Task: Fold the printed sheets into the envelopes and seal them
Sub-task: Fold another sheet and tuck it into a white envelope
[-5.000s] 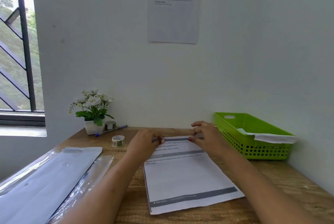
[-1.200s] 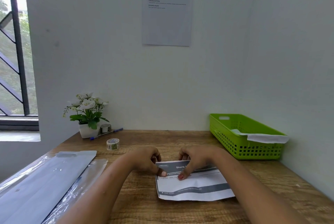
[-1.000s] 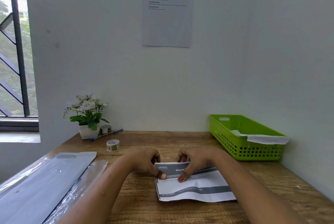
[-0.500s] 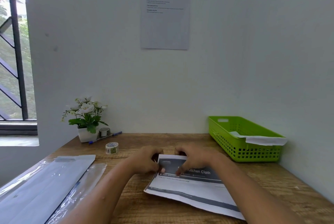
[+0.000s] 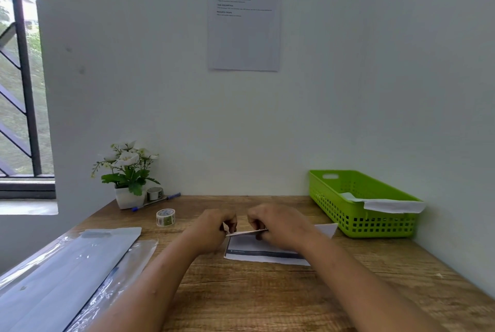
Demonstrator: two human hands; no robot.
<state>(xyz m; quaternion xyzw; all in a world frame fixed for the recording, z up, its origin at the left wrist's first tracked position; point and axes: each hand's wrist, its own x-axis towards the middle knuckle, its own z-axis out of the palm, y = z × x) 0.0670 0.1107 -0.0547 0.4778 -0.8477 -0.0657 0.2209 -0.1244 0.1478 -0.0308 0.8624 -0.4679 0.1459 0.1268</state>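
Ahead of you a notice (image 5: 243,18) on the wall, to your left a barred window (image 5: 18,77), a potted white-flowered plant (image 5: 128,171) (blue pen (image 5: 156,201) beside it), to your right a green basket (image 5: 375,221)

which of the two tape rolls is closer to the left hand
The white patterned roll, standing alone on the table toward the left hand. The grey roll sits farther back, tucked beside the white plant pot.

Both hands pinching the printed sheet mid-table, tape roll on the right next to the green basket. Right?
No. The tape roll sits on the left, near the flower pot, apart from the green basket. The left hand and right hand do pinch the printed sheet mid-table. The head view shows it.
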